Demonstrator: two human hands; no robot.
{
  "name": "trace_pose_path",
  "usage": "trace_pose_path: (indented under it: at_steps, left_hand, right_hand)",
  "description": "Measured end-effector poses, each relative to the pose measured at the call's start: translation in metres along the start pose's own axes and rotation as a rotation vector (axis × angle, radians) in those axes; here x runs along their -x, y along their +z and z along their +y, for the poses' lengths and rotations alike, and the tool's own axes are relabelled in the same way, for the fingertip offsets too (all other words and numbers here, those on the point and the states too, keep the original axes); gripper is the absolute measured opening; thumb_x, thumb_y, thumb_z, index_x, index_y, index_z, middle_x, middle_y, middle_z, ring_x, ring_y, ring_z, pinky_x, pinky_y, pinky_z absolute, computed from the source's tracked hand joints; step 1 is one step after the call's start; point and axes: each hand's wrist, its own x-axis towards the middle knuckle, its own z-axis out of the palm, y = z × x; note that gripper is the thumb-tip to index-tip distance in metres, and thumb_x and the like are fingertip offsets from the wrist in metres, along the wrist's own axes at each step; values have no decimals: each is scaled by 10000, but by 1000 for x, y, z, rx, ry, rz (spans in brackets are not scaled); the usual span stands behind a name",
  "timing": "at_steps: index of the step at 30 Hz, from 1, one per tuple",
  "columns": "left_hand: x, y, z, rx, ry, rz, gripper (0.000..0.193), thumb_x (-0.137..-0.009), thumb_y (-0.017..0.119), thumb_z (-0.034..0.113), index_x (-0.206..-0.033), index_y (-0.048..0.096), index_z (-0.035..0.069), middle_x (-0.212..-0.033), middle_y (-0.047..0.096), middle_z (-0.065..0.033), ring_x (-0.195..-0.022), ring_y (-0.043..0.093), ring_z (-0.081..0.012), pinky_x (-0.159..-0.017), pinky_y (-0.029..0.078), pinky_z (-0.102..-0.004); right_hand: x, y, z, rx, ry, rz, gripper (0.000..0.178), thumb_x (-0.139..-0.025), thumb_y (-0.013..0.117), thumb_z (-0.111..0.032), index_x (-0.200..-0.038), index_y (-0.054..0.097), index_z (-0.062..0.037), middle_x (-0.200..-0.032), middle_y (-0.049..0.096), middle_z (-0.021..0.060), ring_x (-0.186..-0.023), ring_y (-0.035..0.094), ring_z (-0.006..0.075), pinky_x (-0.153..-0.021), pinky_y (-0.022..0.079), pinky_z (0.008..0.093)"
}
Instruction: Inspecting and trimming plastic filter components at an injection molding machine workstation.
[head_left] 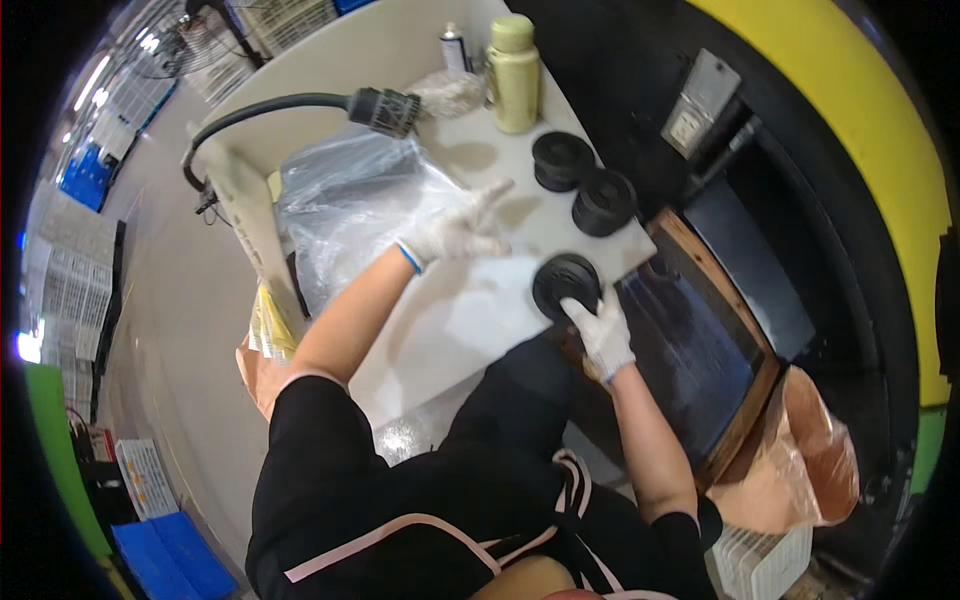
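Note:
Both my hands wear white gloves. In my right hand is a round black part shaped like a flanged spool, gripped at its near right side with the thumb across its face. My left hand is over the white worktable, fingers spread and nothing in them, close to a clear plastic bag. Two similar black spools stand at the table's right edge, a farther spool and a nearer spool touching or nearly touching it.
A pale yellow bottle and a spray can stand at the back, beside crumpled plastic. A lamp on a black flexible neck arches over the bag. To the right are a wooden-framed dark panel, a paper-lined crate and black machinery.

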Motion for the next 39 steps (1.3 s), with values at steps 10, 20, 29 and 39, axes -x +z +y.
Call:
trace_pose_path:
  at_steps: [10, 20, 29, 39]
  left_hand:
    - [28, 133, -5, 450, -125, 59, 703, -727, 807, 34, -1315, 423, 53, -1117, 558, -55, -1071, 542, -138, -962, 469, -310]
    - [27, 135, -1, 364, -41, 126, 705, -672, 883, 79, -1240, 467, 82, -1062, 585, -40, -997, 573, -138, -906, 499, -315]
    - [27, 138, -10, 316, -99, 172, 679, -657, 880, 56, -1210, 486, 72, -1021, 594, -33, -961, 582, -139, -879, 505, -314]
    - [-25, 96, 5, 911, -522, 237, 436, -893, 729, 350, -1161, 663, 13, -1000, 718, -62, -802, 656, -145, -690, 545, -296]
  right_hand:
    - [8, 4, 4, 544, -319, -70, 653, -765, 782, -68, -1344, 482, -49, -1263, 560, 189, -1180, 576, 334, -1013, 465, 399]
    - [6, 17, 21, 356, -119, -88, 668, -792, 751, -91, -1394, 462, -71, -1244, 615, 200, -1170, 608, 324, -1026, 461, 392]
    - [6, 16, 2, 604, -135, -33, 630, -806, 764, -176, -1359, 491, -44, -1213, 640, 228, -1153, 624, 356, -990, 479, 402]
    - [-5, 10, -26, 115, 186, -159, 622, -905, 699, -373, -1351, 463, -9, -880, 608, 53, -634, 503, 98, -509, 420, 264]
